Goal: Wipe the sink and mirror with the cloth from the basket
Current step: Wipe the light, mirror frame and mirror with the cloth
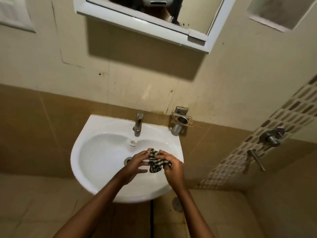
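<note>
Striped cloth (pixel 155 163) was bunched over the sink (pixel 82 169) basin, beside the drain. Right hand (pixel 172 167): grip clenched round the cloth's right side. Left hand (pixel 137 163): fingers nearly straight, touching its left edge, grip released. Judged light, limp and non-fragile; it would sag if pinched. Best wadded in the palm for wiping pressure.

Quick count: one sink (pixel 96 124), one tap (pixel 138 122), one striped cloth (pixel 155 162), two hands (left hand (pixel 135 162), right hand (pixel 173 167)), one mirror (pixel 197 16), one steel cup holder (pixel 181 120), one floor drain (pixel 177 203), one round valve (pixel 271 136), one lever handle (pixel 256 159).
</note>
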